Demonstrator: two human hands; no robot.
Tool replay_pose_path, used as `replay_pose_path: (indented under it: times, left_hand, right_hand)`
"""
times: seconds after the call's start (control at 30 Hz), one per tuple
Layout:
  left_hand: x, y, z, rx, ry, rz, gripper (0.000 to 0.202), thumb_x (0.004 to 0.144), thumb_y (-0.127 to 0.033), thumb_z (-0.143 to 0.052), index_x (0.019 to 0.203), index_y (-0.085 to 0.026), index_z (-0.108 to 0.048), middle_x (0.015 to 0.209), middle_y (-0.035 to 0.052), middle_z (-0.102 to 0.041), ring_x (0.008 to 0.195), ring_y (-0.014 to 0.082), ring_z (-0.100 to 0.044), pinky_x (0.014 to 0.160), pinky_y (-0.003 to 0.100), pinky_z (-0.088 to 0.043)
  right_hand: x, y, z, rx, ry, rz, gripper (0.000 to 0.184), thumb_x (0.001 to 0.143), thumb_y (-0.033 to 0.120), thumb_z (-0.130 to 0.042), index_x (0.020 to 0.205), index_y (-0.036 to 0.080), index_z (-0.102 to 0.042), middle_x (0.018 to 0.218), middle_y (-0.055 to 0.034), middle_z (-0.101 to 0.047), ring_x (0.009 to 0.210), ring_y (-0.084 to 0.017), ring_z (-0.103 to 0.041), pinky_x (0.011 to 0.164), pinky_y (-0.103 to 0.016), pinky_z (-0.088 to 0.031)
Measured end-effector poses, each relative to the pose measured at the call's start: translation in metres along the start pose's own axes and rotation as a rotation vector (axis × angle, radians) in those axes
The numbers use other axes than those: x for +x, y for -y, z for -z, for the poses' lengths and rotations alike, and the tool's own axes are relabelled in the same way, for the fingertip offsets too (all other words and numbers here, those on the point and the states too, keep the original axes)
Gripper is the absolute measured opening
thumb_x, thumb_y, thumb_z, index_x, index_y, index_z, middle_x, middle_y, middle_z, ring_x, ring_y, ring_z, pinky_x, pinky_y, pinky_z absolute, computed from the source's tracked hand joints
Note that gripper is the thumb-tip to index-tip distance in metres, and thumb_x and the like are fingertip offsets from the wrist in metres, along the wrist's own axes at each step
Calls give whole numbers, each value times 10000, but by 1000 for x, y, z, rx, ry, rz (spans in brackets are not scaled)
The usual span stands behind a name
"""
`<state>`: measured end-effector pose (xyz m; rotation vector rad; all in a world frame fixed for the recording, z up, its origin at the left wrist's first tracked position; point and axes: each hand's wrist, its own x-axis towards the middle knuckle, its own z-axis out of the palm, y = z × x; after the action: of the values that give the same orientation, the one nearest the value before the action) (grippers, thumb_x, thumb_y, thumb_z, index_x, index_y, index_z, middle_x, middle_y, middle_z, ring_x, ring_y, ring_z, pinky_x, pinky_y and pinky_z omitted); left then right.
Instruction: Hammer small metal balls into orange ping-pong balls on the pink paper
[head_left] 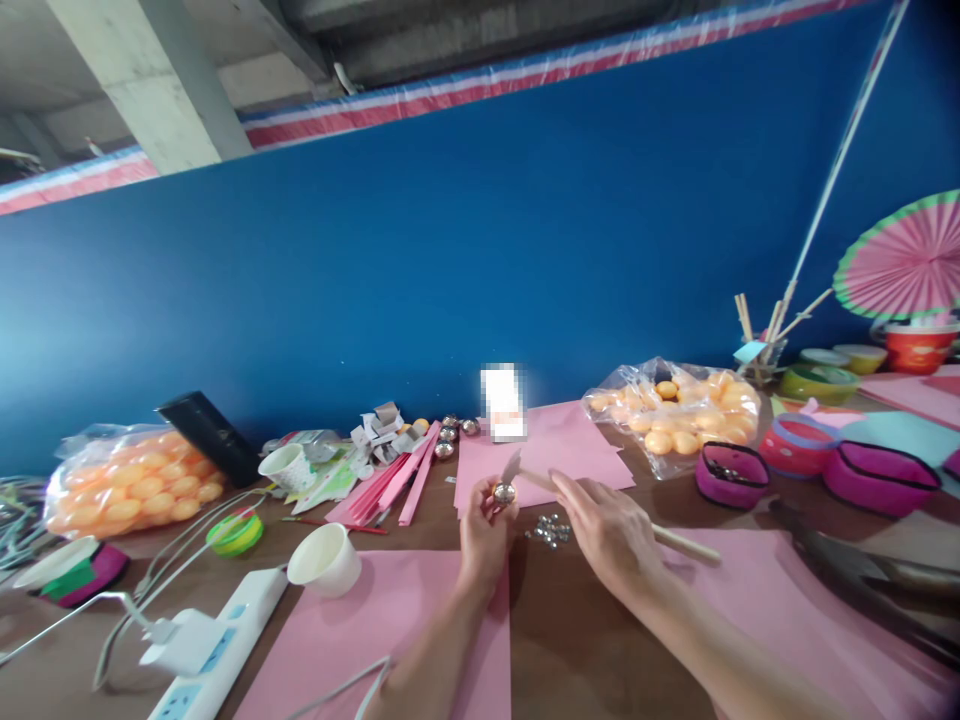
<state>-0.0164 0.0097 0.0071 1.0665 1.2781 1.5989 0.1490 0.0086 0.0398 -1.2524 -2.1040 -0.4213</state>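
Observation:
My left hand [484,530] is raised over the brown table and pinches a small shiny silver ball [504,492] between its fingertips. My right hand [604,530] is closed round a thin wooden-handled tool [679,543] whose flat metal tip [511,466] reaches up to the ball. A small heap of silver studs [550,529] lies on the table between the two hands. Several more silver balls [450,435] sit in a group further back, by the blue wall.
Pink paper sheets [540,445] cover parts of the table. Two bags of orange balls [131,485] [679,415] lie left and right. White paper cups [326,560], a power strip [217,640], magenta pouches [731,475], bowls [817,382] and a paper fan [904,262] stand around.

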Motion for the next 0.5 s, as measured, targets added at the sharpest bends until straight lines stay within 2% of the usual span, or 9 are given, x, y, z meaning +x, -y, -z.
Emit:
replay_pose_path:
  times: [0.17,0.33,0.5]
  left_hand:
    - [-1,-3,0,26,0,-19,353,630,-174,-631,971,-187,-541,906,55,-616,827,156,-581,735,275,-438]
    - [2,-2,2,56,-12,-9,388,613,-168,-652,980,-172,-525,907,69,-611,811,152,-583,724,269,-442]
    - [4,4,4,47,-16,4,395,620,-240,-671,982,-173,-528,898,69,-616,796,159,-589,709,279,-456]
  right_hand:
    - [-1,1,0,8,49,-3,277,870,240,-414,1127,252,-519,704,-13,-608,632,-118,-542,581,-232,-308]
    - [0,0,2,28,0,-11,285,865,248,-429,1135,245,-520,727,-16,-608,665,-116,-547,609,-230,-319]
    - [-1,2,0,12,-7,25,275,859,236,-441,1118,247,-534,712,-13,-604,629,-109,-534,599,-234,-316]
